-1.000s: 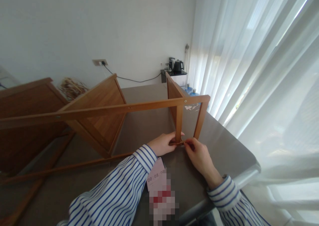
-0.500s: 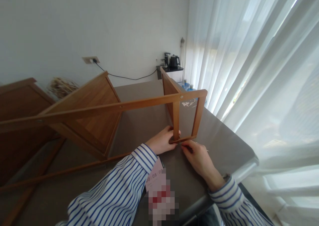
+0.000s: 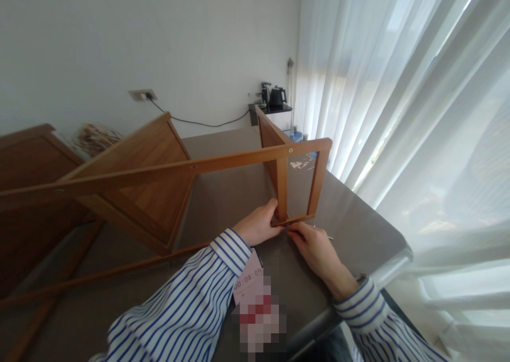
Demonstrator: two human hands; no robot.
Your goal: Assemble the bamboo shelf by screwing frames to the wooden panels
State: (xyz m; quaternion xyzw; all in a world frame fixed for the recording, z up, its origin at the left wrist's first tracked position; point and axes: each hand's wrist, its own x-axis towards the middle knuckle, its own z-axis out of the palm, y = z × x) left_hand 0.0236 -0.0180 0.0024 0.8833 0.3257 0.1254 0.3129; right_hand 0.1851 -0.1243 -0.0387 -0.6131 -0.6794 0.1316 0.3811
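A wooden rack point(image 3: 223, 163) with slanted shelf panels lies on its side across the table. My left hand point(image 3: 260, 225) is closed around the lower corner at the rack's right end, its thumb beside the upright slat. Just right of it, the thumb and fingertips of my right hand point(image 3: 316, 249) are pinched together against the lower rail point(image 3: 301, 220). What sits between those fingertips is too small to make out. A thin, light metal rod point(image 3: 330, 238) peeks out past the right hand; whether it is held or lies on the table cannot be told.
Below my left wrist, a phone point(image 3: 249, 282) showing a timer lies on the grey table point(image 3: 358, 229). Small pale scraps point(image 3: 302, 163) lie beyond the rack's end. A black kettle point(image 3: 278, 97) stands on a far cabinet. Sheer curtains point(image 3: 338, 85) hang at the right; dried stems point(image 3: 95, 139) lie behind the rack.
The view has shifted very slightly. My left hand keeps its hold on the rack's corner, and the right fingertips have moved a little at the lower rail.
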